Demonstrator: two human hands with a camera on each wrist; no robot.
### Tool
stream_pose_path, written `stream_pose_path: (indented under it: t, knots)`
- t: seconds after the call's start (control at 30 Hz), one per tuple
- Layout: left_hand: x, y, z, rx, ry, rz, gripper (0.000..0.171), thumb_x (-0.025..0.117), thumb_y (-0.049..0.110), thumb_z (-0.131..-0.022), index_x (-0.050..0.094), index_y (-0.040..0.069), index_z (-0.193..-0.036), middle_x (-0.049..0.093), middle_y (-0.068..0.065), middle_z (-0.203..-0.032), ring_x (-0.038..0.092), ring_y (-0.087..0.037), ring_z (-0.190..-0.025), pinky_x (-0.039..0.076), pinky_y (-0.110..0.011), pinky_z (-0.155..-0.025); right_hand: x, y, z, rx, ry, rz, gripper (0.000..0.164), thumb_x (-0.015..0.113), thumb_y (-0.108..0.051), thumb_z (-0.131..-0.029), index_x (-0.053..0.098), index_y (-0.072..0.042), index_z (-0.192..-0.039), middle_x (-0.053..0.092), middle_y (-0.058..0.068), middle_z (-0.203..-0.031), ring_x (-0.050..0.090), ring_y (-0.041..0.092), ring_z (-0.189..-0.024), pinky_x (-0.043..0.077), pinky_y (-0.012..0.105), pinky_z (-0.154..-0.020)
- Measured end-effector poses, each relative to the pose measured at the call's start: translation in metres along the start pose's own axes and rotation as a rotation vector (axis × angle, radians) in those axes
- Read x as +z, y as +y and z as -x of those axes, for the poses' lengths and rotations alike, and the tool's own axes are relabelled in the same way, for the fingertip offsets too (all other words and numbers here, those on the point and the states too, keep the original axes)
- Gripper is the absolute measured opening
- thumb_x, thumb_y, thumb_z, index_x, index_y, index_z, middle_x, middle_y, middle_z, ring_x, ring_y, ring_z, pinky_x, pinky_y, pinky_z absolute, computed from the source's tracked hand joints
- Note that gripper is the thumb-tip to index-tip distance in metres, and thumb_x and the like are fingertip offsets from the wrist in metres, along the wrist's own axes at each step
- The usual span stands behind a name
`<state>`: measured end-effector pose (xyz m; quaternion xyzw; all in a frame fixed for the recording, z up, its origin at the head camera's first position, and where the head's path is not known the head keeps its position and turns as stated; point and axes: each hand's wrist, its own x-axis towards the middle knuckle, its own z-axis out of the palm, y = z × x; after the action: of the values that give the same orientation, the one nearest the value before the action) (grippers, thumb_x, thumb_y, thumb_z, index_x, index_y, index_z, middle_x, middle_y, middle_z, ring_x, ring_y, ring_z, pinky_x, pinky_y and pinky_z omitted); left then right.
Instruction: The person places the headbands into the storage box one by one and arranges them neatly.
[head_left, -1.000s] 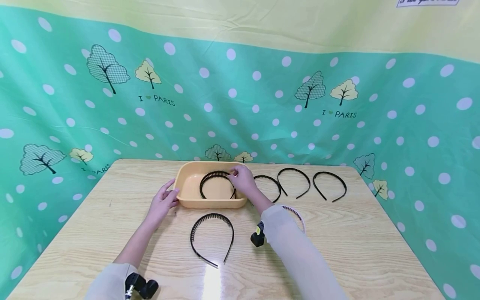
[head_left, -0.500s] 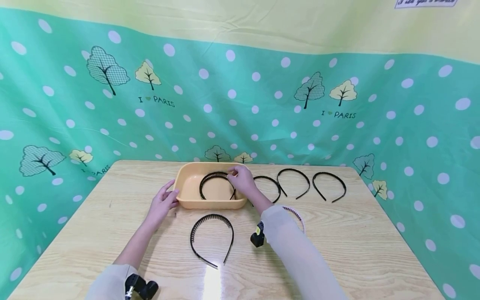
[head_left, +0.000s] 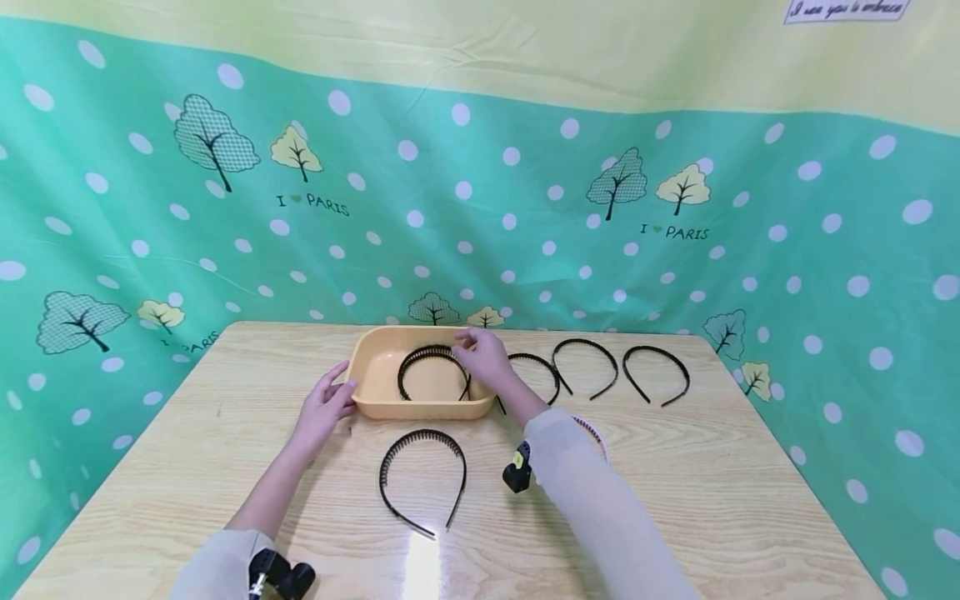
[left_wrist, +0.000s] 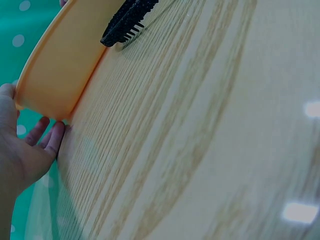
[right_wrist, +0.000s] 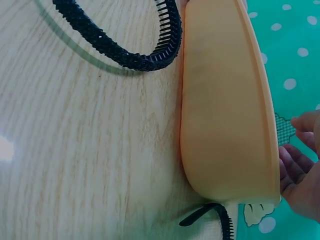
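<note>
A peach plastic bin [head_left: 420, 409] stands at the back of the wooden table. Inside lie overlapping black toothed headbands [head_left: 405, 379], their right side partly covered by my right hand [head_left: 483, 358]. That hand reaches over the bin's right end; in the right wrist view its thumb and fingers are apart, with nothing visible between them. At the opposite end, my left hand [head_left: 327, 406] touches the outer wall with relaxed fingers, thumb up by the rim in the left wrist view. Another black toothed headband [head_left: 386, 454] lies on the table in front of the bin.
Right of the bin lie black headbands: one [head_left: 557, 379] close to my right wrist, a second [head_left: 615, 362] behind it and a third [head_left: 684, 375] farther right. A pale pink headband [head_left: 592, 429] is partly under my right sleeve. A green patterned curtain [head_left: 480, 208] hangs behind the table.
The right hand has shifted very slightly left over the bin. The left hand, bin and headbands stay put; the whole view has tilted a little.
</note>
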<state>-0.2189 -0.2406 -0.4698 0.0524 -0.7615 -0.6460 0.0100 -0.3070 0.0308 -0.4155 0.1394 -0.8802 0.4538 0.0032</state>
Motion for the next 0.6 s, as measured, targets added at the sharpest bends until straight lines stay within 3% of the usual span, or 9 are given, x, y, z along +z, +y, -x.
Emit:
stream_pose_path:
  t: [0.6]
  knots:
    - [0.001,-0.001,0.002,0.020,0.018,-0.010,0.064,0.048,0.041,-0.096,0.024,0.014,-0.149,0.045,-0.030,-0.132,0.059,0.005,-0.084,0.055,-0.024,-0.085,-0.019,-0.006,0.010,0.012,-0.020,0.024,0.031,0.063,-0.021,-0.089,0.063,-0.008,-0.118,0.060,0.013,-0.111,0.057,0.024,-0.095,0.052,0.026,-0.067]
